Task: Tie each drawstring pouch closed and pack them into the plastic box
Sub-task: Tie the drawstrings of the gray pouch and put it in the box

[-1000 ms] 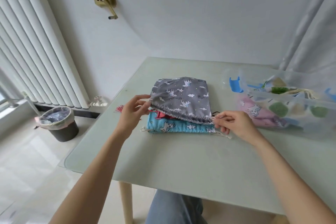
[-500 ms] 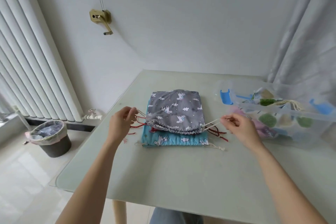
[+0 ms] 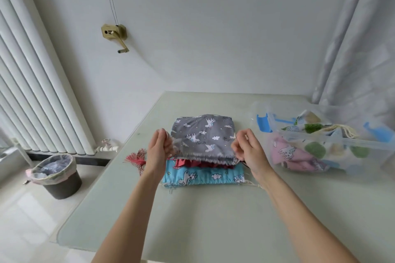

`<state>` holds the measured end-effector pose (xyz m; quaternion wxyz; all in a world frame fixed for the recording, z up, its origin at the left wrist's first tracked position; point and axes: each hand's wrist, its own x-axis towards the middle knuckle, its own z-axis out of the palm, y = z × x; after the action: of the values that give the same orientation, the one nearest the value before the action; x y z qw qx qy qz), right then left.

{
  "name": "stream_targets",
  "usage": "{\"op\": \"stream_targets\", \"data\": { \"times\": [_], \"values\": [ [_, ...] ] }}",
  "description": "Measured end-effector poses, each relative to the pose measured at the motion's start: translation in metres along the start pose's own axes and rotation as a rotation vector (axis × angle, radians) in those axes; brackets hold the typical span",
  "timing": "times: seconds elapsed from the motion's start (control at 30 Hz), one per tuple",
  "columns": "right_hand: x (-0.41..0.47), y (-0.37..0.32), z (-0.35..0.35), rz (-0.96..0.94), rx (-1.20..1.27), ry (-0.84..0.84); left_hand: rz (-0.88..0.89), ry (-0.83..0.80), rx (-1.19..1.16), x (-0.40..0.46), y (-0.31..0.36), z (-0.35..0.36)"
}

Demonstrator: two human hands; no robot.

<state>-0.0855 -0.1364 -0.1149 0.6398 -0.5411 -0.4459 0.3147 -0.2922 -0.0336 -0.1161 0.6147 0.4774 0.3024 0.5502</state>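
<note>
The grey pouch, topmost of the stack on the surface, is pinched at both mouth corners by the left hand and right hand, each grip clamped there; judged mid-cinching, cords need knotting next

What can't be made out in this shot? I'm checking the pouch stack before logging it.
- Red pouch, head view: mostly covered by the grey pouch.
- Grey pouch's cords: hidden inside the left hand and right hand.
- Plastic box: cut off by the right edge; pouch count inside unclear.
</note>
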Motion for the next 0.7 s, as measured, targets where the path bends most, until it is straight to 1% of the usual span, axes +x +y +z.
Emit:
{"op": "stream_targets", "data": {
  "times": [0.1,0.23,0.3,0.33,0.4,0.47,0.57,0.63,0.7],
  "values": [
    [0.000,0.006,-0.012,-0.072,-0.314,-0.021,0.072,0.007,0.320,0.007,-0.006,-0.015],
    [0.003,0.011,-0.029,-0.207,-0.714,-0.006,0.293,0.009,0.878,0.014,-0.013,-0.036],
    [0.006,0.011,-0.038,-0.266,-0.903,0.020,0.381,0.004,1.084,0.018,-0.015,-0.045],
    [0.007,0.011,-0.040,-0.275,-1.012,0.011,0.420,-0.017,1.185,0.019,-0.015,-0.046],
    [0.006,0.011,-0.038,-0.267,-1.204,-0.050,0.510,-0.118,1.393,0.018,-0.016,-0.043],
    [0.005,0.012,-0.034,-0.292,-1.300,-0.115,0.586,-0.247,1.468,0.018,-0.017,-0.038],
    [0.003,0.011,-0.034,-0.348,-1.306,-0.191,0.657,-0.427,1.469,0.019,-0.020,-0.041],
    [0.000,0.010,-0.037,-0.347,-1.242,-0.236,0.742,-0.476,1.513,0.018,-0.023,-0.046],
    [-0.003,0.010,-0.037,-0.353,-1.198,-0.266,0.803,-0.457,1.502,0.017,-0.025,-0.049]
  ]
}}
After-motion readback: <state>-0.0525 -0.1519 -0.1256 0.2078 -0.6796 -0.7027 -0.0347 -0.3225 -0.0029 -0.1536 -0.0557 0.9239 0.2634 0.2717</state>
